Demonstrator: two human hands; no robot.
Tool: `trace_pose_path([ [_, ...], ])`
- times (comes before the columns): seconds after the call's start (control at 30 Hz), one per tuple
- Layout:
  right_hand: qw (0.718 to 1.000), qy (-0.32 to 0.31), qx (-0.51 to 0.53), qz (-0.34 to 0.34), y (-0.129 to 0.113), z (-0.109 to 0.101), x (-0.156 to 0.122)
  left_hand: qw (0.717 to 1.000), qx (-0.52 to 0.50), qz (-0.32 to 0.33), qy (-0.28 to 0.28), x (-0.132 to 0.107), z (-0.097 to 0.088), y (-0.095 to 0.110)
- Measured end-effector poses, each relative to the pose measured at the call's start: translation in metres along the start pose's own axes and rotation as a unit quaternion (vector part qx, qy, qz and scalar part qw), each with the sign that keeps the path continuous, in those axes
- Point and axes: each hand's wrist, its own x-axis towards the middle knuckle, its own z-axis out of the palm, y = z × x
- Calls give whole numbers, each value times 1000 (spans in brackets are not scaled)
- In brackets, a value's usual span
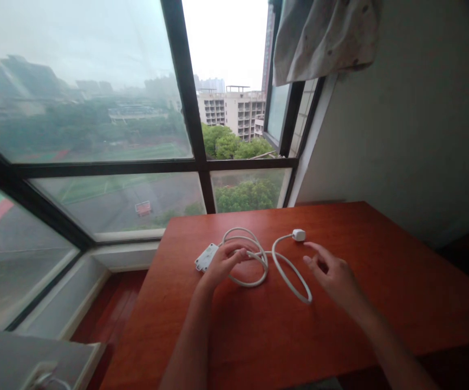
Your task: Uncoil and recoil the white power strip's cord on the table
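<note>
Left hand [223,264] apparently pinches the coiled white cable [259,260] while the right hand [332,273] hovers open; steady loops matter.

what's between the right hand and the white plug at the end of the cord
In the head view, only bare red-brown table lies between the right hand and the white plug; the outstretched fingertips stop just short of it.

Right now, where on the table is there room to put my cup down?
Bare wood on the table lies right of the right hand, toward the wall, and along the near edge between the arms. It is crowded around the white cable, the white box and the left hand.
</note>
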Motion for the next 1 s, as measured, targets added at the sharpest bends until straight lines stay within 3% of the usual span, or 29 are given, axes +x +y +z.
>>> trace_pose_path([
  [0.4, 995, -96, 19, -6, 12, 22, -22, 1000, 0, 2, -9, 0, -1, 4],
  [0.73, 959, -265, 50, -88, -7, 32, -45, 1000, 23, 3, -18, 0, -3, 8],
  [1.0, 981, -169, -28, -88, 26, 54, -44, 989, 110, 7, -103, -17, 0, 32],
])
